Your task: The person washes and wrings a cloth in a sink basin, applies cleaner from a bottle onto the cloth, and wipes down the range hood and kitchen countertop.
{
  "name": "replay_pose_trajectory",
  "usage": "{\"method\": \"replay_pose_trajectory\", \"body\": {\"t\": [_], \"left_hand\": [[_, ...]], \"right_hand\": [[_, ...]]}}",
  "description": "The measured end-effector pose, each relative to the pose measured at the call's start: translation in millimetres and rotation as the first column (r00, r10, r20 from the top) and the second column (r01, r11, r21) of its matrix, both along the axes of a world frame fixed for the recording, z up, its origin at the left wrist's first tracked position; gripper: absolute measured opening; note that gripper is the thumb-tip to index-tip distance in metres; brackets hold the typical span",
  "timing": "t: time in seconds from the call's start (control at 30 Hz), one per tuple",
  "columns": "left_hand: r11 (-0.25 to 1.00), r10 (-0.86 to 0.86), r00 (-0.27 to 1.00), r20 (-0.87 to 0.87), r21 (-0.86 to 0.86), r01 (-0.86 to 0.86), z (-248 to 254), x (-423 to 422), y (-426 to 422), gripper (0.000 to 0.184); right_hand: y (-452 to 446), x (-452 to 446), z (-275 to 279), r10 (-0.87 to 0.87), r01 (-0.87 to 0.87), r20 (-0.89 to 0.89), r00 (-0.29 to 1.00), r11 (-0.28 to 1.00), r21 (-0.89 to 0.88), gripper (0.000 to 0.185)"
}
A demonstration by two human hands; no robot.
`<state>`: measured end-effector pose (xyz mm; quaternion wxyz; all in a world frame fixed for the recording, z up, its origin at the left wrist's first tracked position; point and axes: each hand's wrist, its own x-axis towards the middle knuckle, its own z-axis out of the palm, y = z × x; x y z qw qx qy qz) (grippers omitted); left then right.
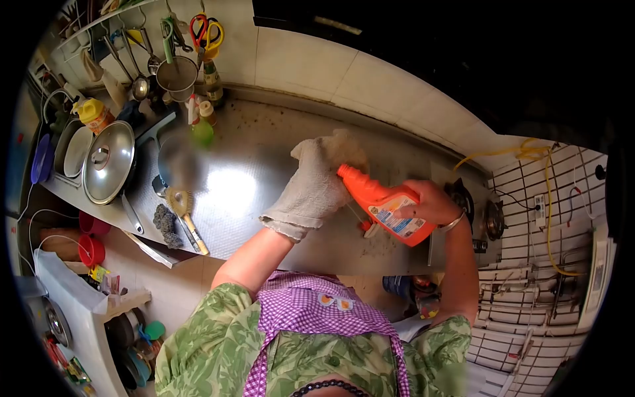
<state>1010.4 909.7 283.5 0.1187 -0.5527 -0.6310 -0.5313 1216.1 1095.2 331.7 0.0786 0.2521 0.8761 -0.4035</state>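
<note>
A grey-beige cloth (305, 188) covers my left hand (311, 178) like a mitt up to the wrist, so its fingers are hidden. My right hand (433, 204) is closed around an orange bottle (390, 208) with a printed label. The bottle is tilted, and its uncapped mouth points up and left, close to the cloth. On the counter below the bottle lies a small red and white piece (367, 228), perhaps its spray head. Dark specks dot the steel counter (264, 126) near it and along the back.
To the left are a lidded pan (109, 162), a wooden-handled brush (185, 215), a dark scouring pad (167, 225) and a green spray bottle (202, 129). A gas burner (493, 220) stands right of the bottle. Utensils and scissors (207, 34) hang at the back left; a dark hood (423, 59) overhangs.
</note>
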Motion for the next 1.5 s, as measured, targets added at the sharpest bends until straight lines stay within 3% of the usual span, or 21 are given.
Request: {"method": "replay_pose_trajectory", "body": {"t": [0.1, 0.17, 0.3, 0.4, 0.47, 0.53, 0.6, 0.67, 0.7, 0.73, 0.8, 1.13, 1.23, 1.3, 1.33, 1.43, 1.5], "left_hand": [[0.997, -0.066, 0.982, 0.175, 0.062, 0.056, 2.8, 5.5, 9.2, 0.01], [0.997, -0.065, 0.978, 0.197, 0.056, 0.055, 6.2, 6.8, 11.7, 0.012], [0.998, 0.005, 0.998, 0.065, -0.064, -0.001, 16.8, 1.3, 14.8, 0.014], [1.0, 0.0, 0.99, 0.142, 0.03, -0.004, 19.2, -0.5, 22.0, 0.014], [0.998, 0.051, 0.991, 0.121, 0.021, -0.054, 21.3, -0.5, 26.8, 0.014], [0.978, 0.167, 0.985, -0.047, -0.12, -0.171, 26.4, -0.7, 31.0, 0.014], [0.975, 0.216, 0.974, -0.064, -0.04, -0.219, 33.4, 3.4, 33.6, 0.011], [0.962, 0.261, 0.957, -0.124, 0.12, -0.247, 54.8, -2.6, 51.1, 0.01], [0.949, 0.285, 0.947, -0.145, 0.179, -0.259, 66.0, -1.2, 57.1, 0.009], [0.936, 0.31, 0.937, -0.159, 0.223, -0.272, 79.0, -1.2, 65.2, 0.009], [0.909, 0.36, 0.913, -0.19, 0.294, -0.297, 105.0, -2.5, 85.7, 0.009], [0.734, 0.547, 0.809, -0.214, 0.587, -0.341, 249.7, -14.2, 229.8, 0.007], [0.738, 0.538, 0.812, -0.226, 0.592, -0.324, 256.6, -17.7, 252.5, 0.006], [0.758, 0.52, 0.82, -0.239, 0.57, -0.315, 242.0, -21.0, 256.5, 0.006], [0.769, 0.508, 0.825, -0.246, 0.56, -0.307, 235.7, -22.0, 256.9, 0.006], [0.79, 0.473, 0.836, -0.277, 0.553, -0.264, 232.4, -21.3, 259.6, 0.006], [0.805, 0.44, 0.841, -0.316, 0.553, -0.214, 244.2, -16.3, 263.5, 0.005]], "right_hand": [[9.6, -7.0, 9.9, 0.025, -0.025, 0.02, 0.999, 0.999, -0.026, 0.04], [17.1, -7.4, 7.7, 0.031, -0.03, 0.034, 0.999, 0.999, -0.017, 0.04], [44.7, 7.7, -33.0, 0.027, -0.028, -0.045, 0.999, 0.999, -0.027, 0.044], [42.8, 18.6, -67.3, -0.207, 0.114, -0.205, 0.957, 0.914, -0.39, 0.05], [37.1, 20.6, -76.8, -0.257, 0.099, -0.313, 0.914, 0.891, -0.443, 0.053], [31.0, 22.5, -86.8, -0.364, 0.124, -0.369, 0.855, 0.834, -0.537, 0.055], [32.3, 24.6, -102.2, -0.511, 0.166, -0.373, 0.774, 0.733, -0.659, 0.054], [74.6, 38.5, -187.8, -0.494, 0.215, -0.551, 0.673, 0.843, -0.493, 0.052], [88.8, 41.4, -222.0, -0.54, 0.336, -0.534, 0.65, 0.835, -0.435, 0.05], [98.5, 45.9, -246.4, -0.545, 0.365, -0.563, 0.621, 0.837, -0.408, 0.048], [99.6, 51.6, -266.0, -0.476, 0.474, -0.623, 0.621, 0.861, -0.185, 0.044], [114.3, 49.9, -269.3, -0.627, 0.664, -0.619, 0.472, 0.715, -0.217, 0.05], [123.8, 49.6, -275.1, -0.664, 0.737, -0.613, 0.428, 0.649, -0.189, 0.05], [129.0, 50.7, -280.8, -0.538, 0.786, -0.731, 0.419, 0.619, -0.005, 0.05], [126.5, 50.0, -272.3, -0.53, 0.767, -0.751, 0.394, 0.64, -0.049, 0.048], [137.3, 63.4, -297.1, -0.546, 0.796, -0.659, 0.517, 0.59, 0.136, 0.046], [139.3, 65.7, -308.0, -0.527, 0.798, -0.686, 0.502, 0.587, 0.133, 0.045]]}}
